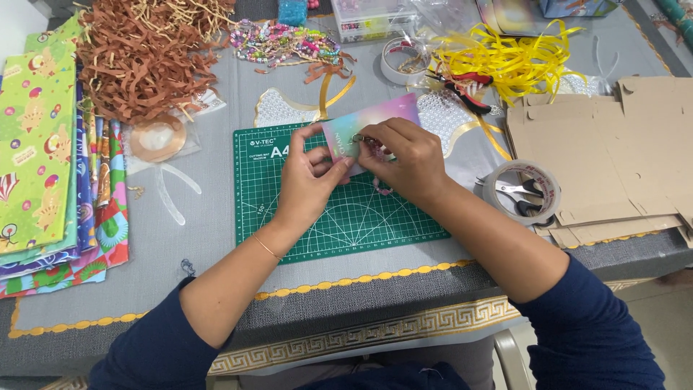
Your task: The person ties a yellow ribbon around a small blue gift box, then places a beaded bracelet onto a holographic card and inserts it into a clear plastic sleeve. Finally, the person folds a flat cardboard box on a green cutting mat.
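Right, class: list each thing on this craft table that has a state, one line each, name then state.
Card: held over the mat by both hands.
Left hand: gripping the card's lower edge.
Right hand: pinching a small ring at the card.
Mat: flat.
Scissors: shut, lying inside a tape roll.
Wrapping paper: stacked flat.
Cardboard: unfolded, piled.

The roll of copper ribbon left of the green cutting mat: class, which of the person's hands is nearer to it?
Left. The left hand is over the cutting mat, on the side toward the copper ribbon roll; the right hand sits farther off, beyond the left, both holding the pastel card.
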